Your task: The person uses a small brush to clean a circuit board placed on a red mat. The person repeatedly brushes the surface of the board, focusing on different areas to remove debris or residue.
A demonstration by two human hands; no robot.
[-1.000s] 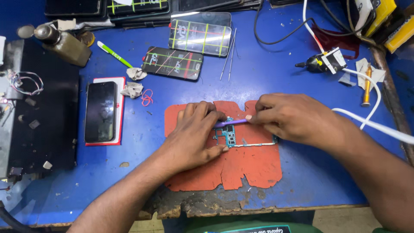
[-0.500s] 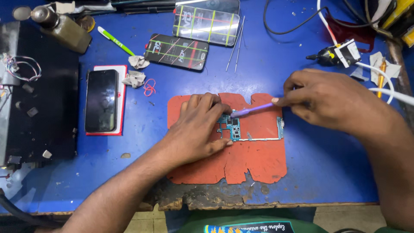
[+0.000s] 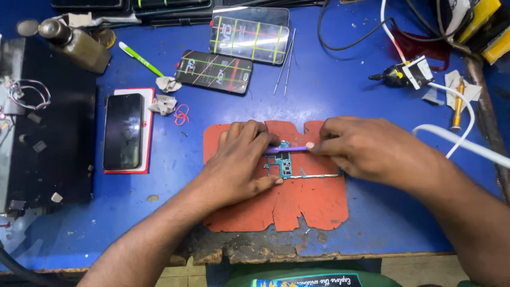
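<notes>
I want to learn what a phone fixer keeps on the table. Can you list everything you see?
circuit board: one, green, on the mat under both hands
purple tool: one, across the board
mat: one, orange-red, worn, near table edge
table: one, blue top
phone: one, black, on a red-edged white pad, left
screen panels: two, dark with coloured lines, top middle
tweezers: one pair, silver, beside the panels
pen: one, green and white
bottle: one, olive, top left
white cable: one, right
left hand: steadies the board
right hand: grips the purple tool
</notes>
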